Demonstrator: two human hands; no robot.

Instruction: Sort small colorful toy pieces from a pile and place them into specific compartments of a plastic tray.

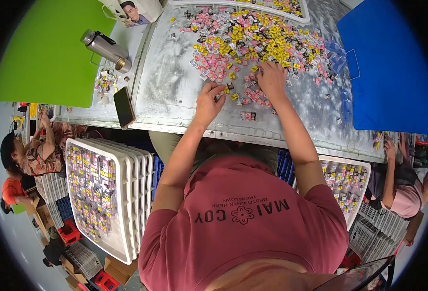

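Tiny printed boxes in pink, yellow, black and white lie heaped over the metal worktable. My left hand is at the near side of the heap, its thumb and fingers curled round a small box. Just past those fingertips are a black box and a yellow one. To the right, my right hand reaches into the heap with bent fingers; what its fingertips grip, if anything, is hidden. Below and between the hands sits a short row of boxes.
A phone and steel flask lie at left, by a green panel. A blue panel stands right. Stacked white trays flank me at left, another tray at right. Other people work at both sides.
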